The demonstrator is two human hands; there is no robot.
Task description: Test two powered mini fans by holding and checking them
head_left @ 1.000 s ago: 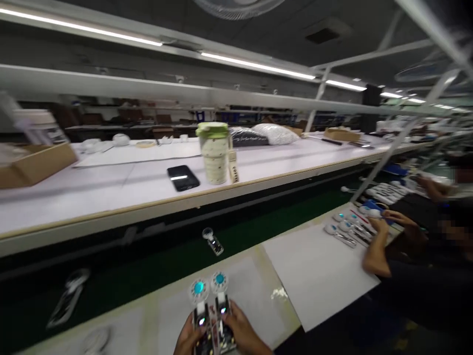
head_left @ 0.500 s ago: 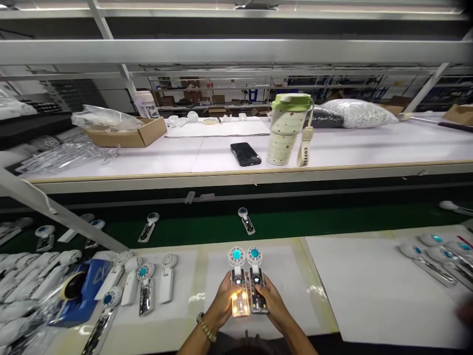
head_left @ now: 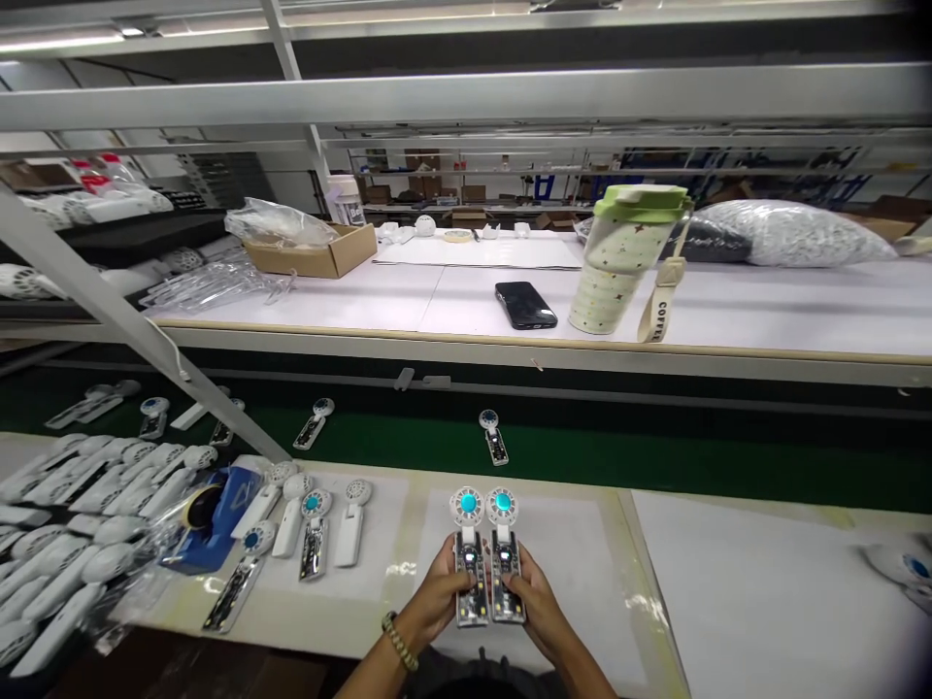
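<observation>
Side by side at 6 o'clock on the counter (head_left: 582, 544), two small fan units (head_left: 484, 558) lie touching. Left hand (head_left: 437, 602) and right hand (head_left: 535, 602) each close their fingers around one unit's clear handle; a green belt (head_left: 655, 456) runs at 12 o'clock.

Plastic, card and matt board under your hands

Your left hand (head_left: 437, 604) and right hand (head_left: 530, 602) grip two handheld fans (head_left: 484, 563) with clear, glossy plastic bodies and white plastic heads. They lie on a smooth, matt white worktop (head_left: 582, 573); beyond it the conveyor belt (head_left: 618, 456) looks dull green. On the shelf you see a glossy black phone (head_left: 525, 305), a smooth plastic-looking cup (head_left: 624, 257), a brown cardboard box (head_left: 315, 254) with crinkled clear film, and metal framing (head_left: 466, 95).
</observation>
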